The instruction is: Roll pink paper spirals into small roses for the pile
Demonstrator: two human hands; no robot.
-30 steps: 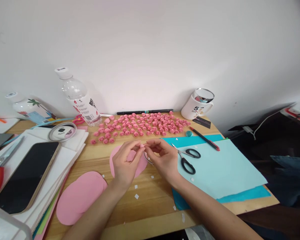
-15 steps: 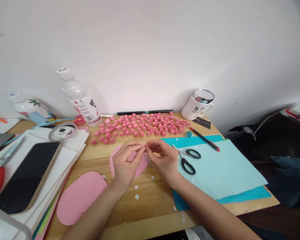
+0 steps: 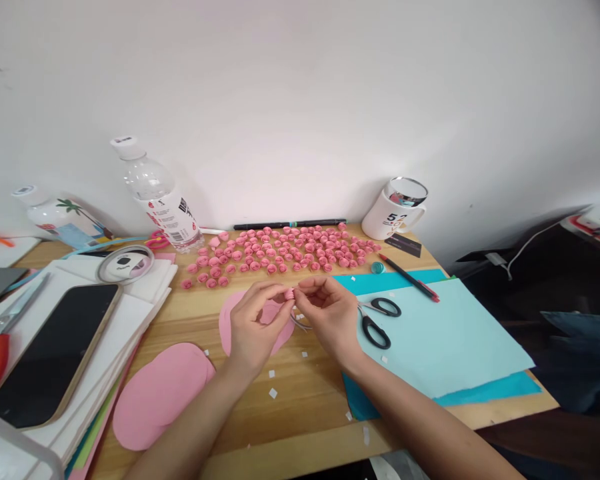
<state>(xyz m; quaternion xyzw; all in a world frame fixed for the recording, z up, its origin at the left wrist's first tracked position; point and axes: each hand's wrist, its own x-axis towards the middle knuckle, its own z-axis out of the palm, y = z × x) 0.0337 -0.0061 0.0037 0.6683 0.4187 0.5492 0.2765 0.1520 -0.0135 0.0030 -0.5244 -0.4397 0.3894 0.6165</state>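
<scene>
My left hand (image 3: 253, 327) and my right hand (image 3: 330, 317) meet over the middle of the wooden table (image 3: 300, 407), fingertips pinched together on a small pink paper rose (image 3: 289, 293). Under my hands lies a pink paper disc (image 3: 230, 327), with a larger pink paper shape (image 3: 157, 393) nearer to me on the left. Several finished pink paper roses (image 3: 285, 255) are spread in rows behind my hands. A thin metal piece shows below my right fingers; I cannot make out what it is.
Black-handled scissors (image 3: 375, 317) lie on light blue paper sheets (image 3: 445, 340) to the right, beside a red pencil (image 3: 410, 277). A white mug (image 3: 397, 212) and a black pen (image 3: 290, 224) sit by the wall. A water bottle (image 3: 155, 193), phone (image 3: 55, 353) and white paper stack fill the left.
The pink rose between my fingertips now shows more plainly and both hands have shifted slightly right. Nothing else on the table has moved.
</scene>
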